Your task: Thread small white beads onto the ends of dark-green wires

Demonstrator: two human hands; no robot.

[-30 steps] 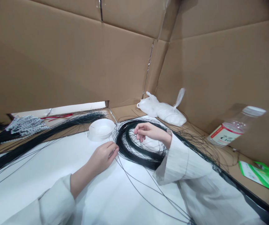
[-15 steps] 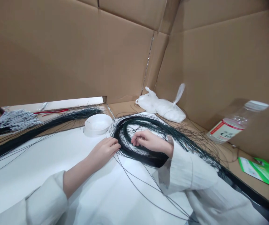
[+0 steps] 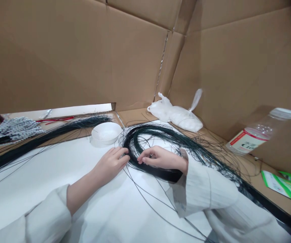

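Observation:
A thick bundle of thin black strands (image 3: 132,135) curves into a loop on a white surface, its tail running off to the right. At the loop's left edge is my left hand (image 3: 113,163), palm down, fingers bent and drawn together against the strands. Whatever lies under those fingertips is hidden. My right hand (image 3: 159,158) is over the front of the loop, thumb and fingertips brought together in a pinch. Anything between them is too thin to make out. Some loose strands (image 3: 145,199) trail from near my left fingers toward the front right.
Behind my left hand stands a white bowl (image 3: 106,133). Another black bundle (image 3: 41,136) lies left, near white beaded-looking ends (image 3: 19,130). Tied white plastic bags (image 3: 183,116), a clear bottle (image 3: 254,135) and a green packet (image 3: 284,185) sit along the right. Cardboard walls (image 3: 84,60) enclose the surface.
My right hand has lowered slightly toward the front of the loop, and its curled fingers have straightened somewhat into a pinch. My left hand has barely moved.

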